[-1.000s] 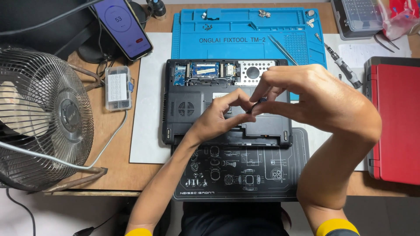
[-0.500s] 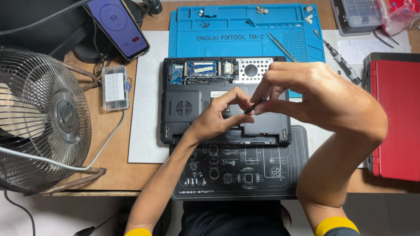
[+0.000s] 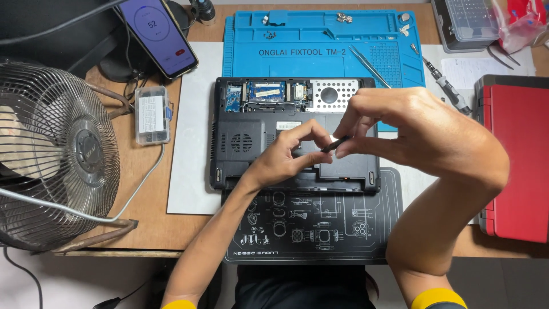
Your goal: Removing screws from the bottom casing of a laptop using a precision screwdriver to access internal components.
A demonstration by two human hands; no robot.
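A black laptop (image 3: 240,140) lies bottom-up in front of me with its rear cover off, showing circuit boards and a silver drive bay along its far edge. My right hand (image 3: 423,134) is shut on a thin dark screwdriver (image 3: 334,144), its tip pointing down-left at the laptop's base. My left hand (image 3: 289,154) rests on the laptop's base, its thumb and forefinger pinched together right at the screwdriver's tip. Whatever lies between those fingertips is too small to make out.
A blue repair mat (image 3: 320,43) with loose screws and tweezers (image 3: 369,66) lies behind the laptop, a black mat (image 3: 314,229) in front. A metal fan (image 3: 51,154) stands left, with a phone (image 3: 157,34) and small clear box (image 3: 151,114). A red case (image 3: 517,160) sits right.
Both hands stay together over the laptop's base. The fingers have shifted only slightly around the screwdriver's tip.
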